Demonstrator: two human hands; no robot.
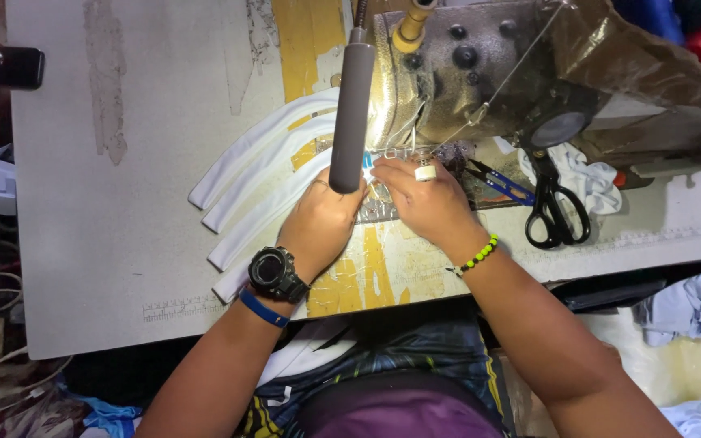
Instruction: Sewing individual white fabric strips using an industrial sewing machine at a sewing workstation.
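A grey table [123, 243] fills most of the view, its top worn, with yellow patches and peeling paint; its left and right ends are cut off. At the top stands a sewing machine [480, 73], dull metal, greasy and scuffed, partly wrapped in brown tape; its upper part runs out of frame. A grey lamp tube [351, 113] hangs before it and hides the needle area, where glare washes out detail.

Long curved white strips [253, 174] of cloth fan across the table from the left toward the needle, and their near ends vanish under the hands. The left hand [322, 223], with a black watch and blue band at the wrist, lies flat, pressing the strips down just before the needle. The right hand [423, 199], with a beaded wristband, has its fingers curled onto the cloth at the needle; whether they pinch it cannot be made out.

Black scissors [557, 211] lie to the right, beside small blue snips [501, 182] and a crumpled white rag [590, 182].
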